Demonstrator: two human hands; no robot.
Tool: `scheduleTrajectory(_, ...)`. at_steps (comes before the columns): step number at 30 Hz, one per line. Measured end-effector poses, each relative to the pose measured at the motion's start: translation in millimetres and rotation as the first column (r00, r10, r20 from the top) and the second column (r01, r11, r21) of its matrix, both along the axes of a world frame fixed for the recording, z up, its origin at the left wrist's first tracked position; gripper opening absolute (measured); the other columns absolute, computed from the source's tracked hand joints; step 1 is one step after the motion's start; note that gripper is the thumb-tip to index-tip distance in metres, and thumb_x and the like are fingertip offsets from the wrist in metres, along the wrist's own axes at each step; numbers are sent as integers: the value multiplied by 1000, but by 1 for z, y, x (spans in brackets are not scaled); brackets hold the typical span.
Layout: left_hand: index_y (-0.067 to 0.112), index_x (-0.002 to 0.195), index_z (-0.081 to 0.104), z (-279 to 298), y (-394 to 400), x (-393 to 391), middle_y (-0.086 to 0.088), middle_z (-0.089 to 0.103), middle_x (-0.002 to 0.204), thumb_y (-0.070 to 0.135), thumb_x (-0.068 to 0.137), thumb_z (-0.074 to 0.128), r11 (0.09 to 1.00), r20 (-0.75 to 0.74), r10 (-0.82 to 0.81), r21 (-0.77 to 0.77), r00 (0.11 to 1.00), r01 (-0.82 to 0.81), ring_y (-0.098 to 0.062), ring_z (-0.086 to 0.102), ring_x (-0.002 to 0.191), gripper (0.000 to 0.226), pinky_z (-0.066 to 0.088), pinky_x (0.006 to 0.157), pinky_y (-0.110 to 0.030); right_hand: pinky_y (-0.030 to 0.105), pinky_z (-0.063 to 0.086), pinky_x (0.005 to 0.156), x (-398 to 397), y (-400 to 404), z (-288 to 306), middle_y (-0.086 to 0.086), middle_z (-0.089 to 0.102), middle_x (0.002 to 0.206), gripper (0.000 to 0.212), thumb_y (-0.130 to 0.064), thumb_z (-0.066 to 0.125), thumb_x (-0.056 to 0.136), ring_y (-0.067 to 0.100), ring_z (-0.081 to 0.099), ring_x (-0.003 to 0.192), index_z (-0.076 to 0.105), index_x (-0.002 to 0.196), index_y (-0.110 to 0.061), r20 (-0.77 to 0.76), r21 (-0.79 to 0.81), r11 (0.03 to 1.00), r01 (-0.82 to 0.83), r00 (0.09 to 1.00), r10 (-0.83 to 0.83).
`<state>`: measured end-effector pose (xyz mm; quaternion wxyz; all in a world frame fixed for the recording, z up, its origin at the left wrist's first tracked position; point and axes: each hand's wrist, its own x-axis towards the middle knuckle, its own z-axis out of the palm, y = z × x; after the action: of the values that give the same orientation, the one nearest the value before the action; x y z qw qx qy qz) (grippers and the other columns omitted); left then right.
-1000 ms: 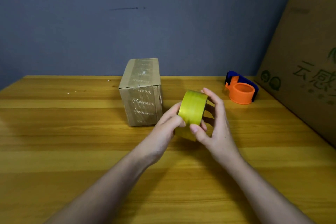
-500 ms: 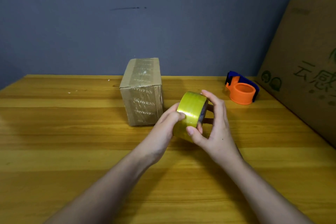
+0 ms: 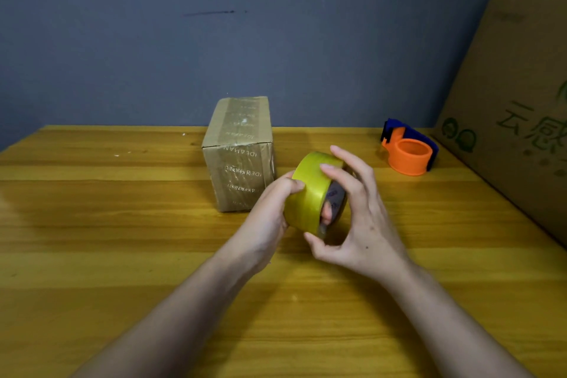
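Note:
A yellow roll of packing tape (image 3: 310, 196) is held on edge just above the wooden table (image 3: 122, 224). My left hand (image 3: 270, 218) grips it from the left, with fingers passing through the core and a thumb on the outer band. My right hand (image 3: 359, 218) cups the right side, its thumb under the roll and a fingertip lying on the top of the band. A small taped cardboard box (image 3: 241, 153) stands upright just left of and behind the roll.
An orange and blue tape dispenser (image 3: 409, 152) lies at the back right of the table. Large cardboard boxes (image 3: 518, 101) stand along the right edge. A grey wall closes off the back.
The roll has turned so its open core now faces more to the right. My right fingers shifted over the top of the band, and my left fingers now show through the core.

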<state>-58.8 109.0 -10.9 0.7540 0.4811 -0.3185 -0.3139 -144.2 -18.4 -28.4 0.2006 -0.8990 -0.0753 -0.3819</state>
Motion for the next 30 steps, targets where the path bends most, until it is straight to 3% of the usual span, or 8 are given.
scheduleTrajectory(3,4,99,56,1,0,1,-11,60,58,20,91,30,1000,-18,0,29,1000,1,-19,57,54,31,52,55,-26,40,25,118,1,-1,1,5,21,152,85,-36,77,68,27,18,147,30,138,-25,10,-81,996,-22,1000,23)
scheduleTrajectory(8,9,91,57,2,3,3,-5,62,59,20,93,28,998,-65,17,61,998,-13,-14,58,56,31,48,61,-28,55,30,112,3,-2,2,7,22,152,77,-29,76,70,35,13,148,33,134,-27,12,-231,972,-43,999,48)
scheduleTrajectory(10,11,96,56,2,5,4,-2,64,62,25,88,34,998,-72,20,56,997,-16,-13,59,59,27,47,64,-30,58,31,110,4,-2,2,6,22,152,76,-28,75,71,36,12,148,33,134,-27,10,-262,964,-46,999,51)
scheduleTrajectory(13,9,107,55,1,4,5,-5,65,68,28,76,39,999,-84,7,41,996,-4,-15,59,62,40,47,66,-32,55,31,111,4,-2,1,5,23,151,77,-29,76,69,34,15,147,34,133,-27,21,-251,967,-38,999,44)
scheduleTrajectory(20,6,105,56,0,0,-2,-10,65,66,15,76,32,997,50,-75,22,996,74,-18,62,63,39,53,62,-25,37,40,107,2,-1,-1,4,39,141,83,-40,74,63,13,38,134,39,135,-18,38,172,985,11,999,-18)
scheduleTrajectory(25,11,109,60,-3,2,-2,-14,67,81,19,78,38,993,85,-80,93,993,72,-21,63,77,39,50,71,-31,43,49,95,2,3,-4,-4,46,132,75,-48,64,64,10,48,122,36,132,-34,-48,444,894,64,998,-48)
scheduleTrajectory(30,14,116,59,-5,0,0,-21,62,102,21,72,45,991,57,-12,136,998,4,-32,55,97,47,41,86,-45,48,44,101,6,5,-8,-3,49,134,72,-53,62,68,18,49,125,40,132,-29,-84,594,803,59,996,-11)
